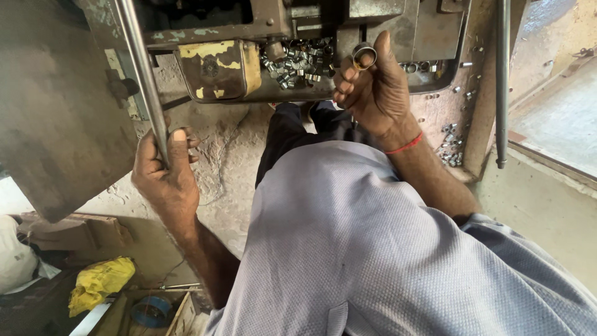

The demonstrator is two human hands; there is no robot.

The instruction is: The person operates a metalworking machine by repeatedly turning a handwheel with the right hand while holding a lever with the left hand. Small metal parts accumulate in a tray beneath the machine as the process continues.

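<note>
While the left hand (163,177) is clamped around a long steel lever rod (142,68) that runs up past the machine's worn front, the right hand (372,87) pinches a small metal ring (364,56) between thumb and fingertips, just below the machine's tray (273,93). A heap of similar metal rings (297,61) lies in that tray, near the held ring. More rings (451,143) are scattered on the floor by the frame's right edge.
</note>
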